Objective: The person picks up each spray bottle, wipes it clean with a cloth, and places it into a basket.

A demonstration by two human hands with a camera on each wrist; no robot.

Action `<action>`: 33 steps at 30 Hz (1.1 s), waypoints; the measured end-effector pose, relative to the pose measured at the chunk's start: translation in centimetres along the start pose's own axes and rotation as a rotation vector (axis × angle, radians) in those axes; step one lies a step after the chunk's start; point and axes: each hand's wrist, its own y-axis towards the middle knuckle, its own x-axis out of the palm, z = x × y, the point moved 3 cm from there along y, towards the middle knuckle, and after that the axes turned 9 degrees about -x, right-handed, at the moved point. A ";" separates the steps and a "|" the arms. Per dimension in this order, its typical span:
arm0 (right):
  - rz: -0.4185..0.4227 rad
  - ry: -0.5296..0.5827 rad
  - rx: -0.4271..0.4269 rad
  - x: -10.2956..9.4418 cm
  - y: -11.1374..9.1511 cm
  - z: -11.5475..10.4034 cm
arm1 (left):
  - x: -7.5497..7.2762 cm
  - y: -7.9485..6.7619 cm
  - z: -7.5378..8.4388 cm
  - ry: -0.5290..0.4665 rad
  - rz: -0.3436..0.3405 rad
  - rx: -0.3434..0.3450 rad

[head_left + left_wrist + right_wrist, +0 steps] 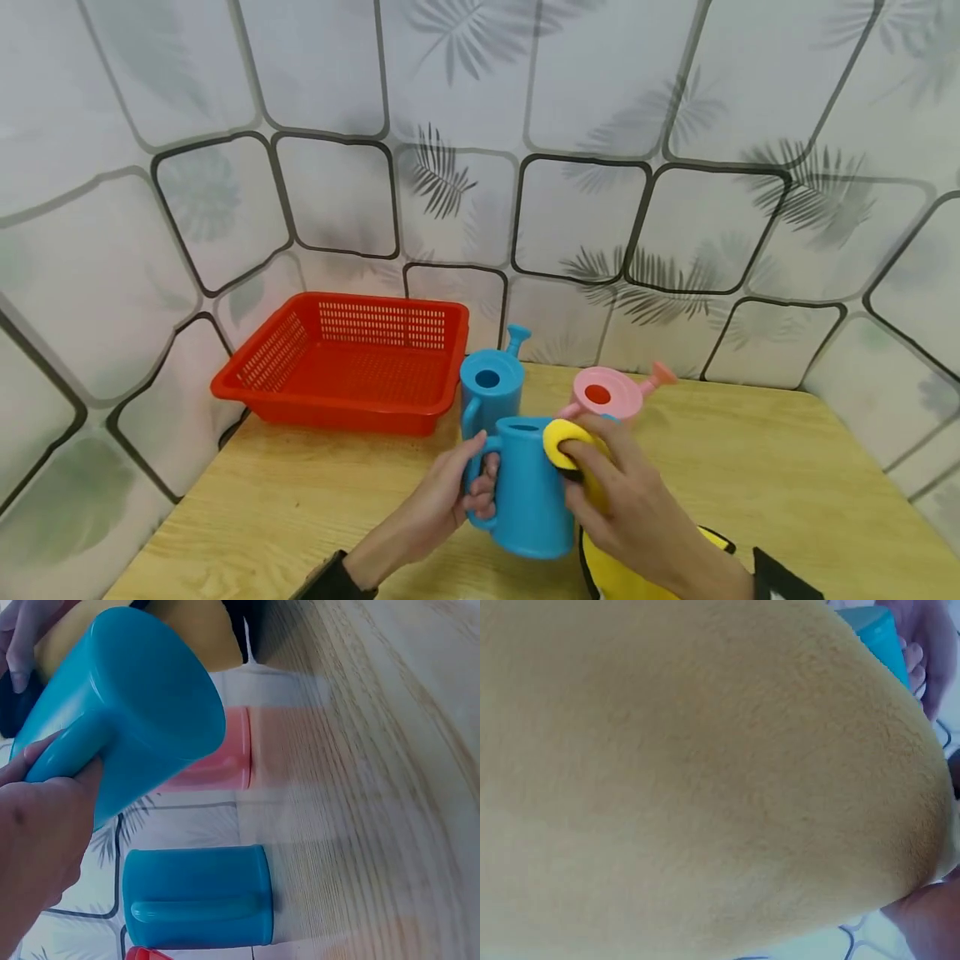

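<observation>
Left hand [448, 486] grips front blue can [531, 500] by handle, holding it above table [757, 467]. Right hand [630, 500] clasps yellow cloth [562, 440] against can's upper side. Behind, on table: rear blue can [501, 405], pink can [621, 390]; red basket [337, 416] at left.

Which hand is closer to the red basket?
The left hand. It grips a blue watering can in front of the red basket, near its right end. The right hand is farther right, holding a yellow cloth.
</observation>
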 end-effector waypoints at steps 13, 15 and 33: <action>0.046 -0.119 0.009 0.5 1.1 -1.2 | 0.7 -0.3 0.3 0.097 0.043 0.038; 0.054 -0.115 -0.011 0.4 1.2 -1.3 | 0.7 -0.3 0.3 0.117 0.058 0.044; -0.141 -0.086 -0.255 1.2 1.0 -2.4 | 0.7 0.4 -0.1 0.151 0.191 0.069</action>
